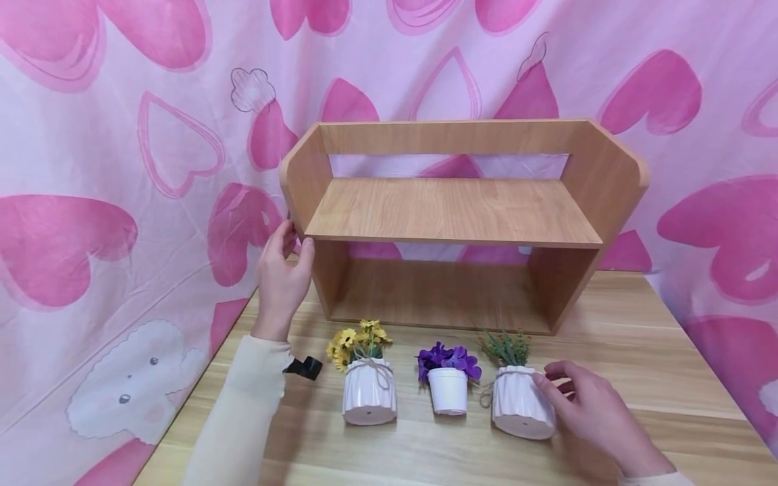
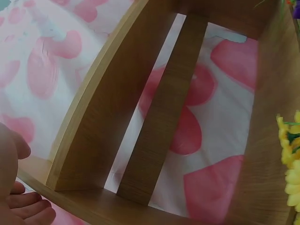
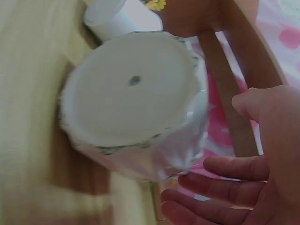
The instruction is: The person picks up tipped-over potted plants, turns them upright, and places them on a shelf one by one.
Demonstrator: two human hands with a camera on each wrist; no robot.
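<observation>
A two-tier wooden shelf stands at the back of the table. My left hand is at its left side panel, the thumb by the front edge and relaxed fingers at the outer side. My right hand is beside a white fluted pot with green sprigs, loosely bent fingers at its right side. In the right wrist view the thumb is apart from the pot. This pot lies tipped, its base and small hole showing. To its left lie a small white pot with purple flowers and a twine-tied white pot with yellow flowers.
A small black object lies on the wooden table by my left sleeve. Pink heart-patterned cloth hangs behind and along both sides of the table.
</observation>
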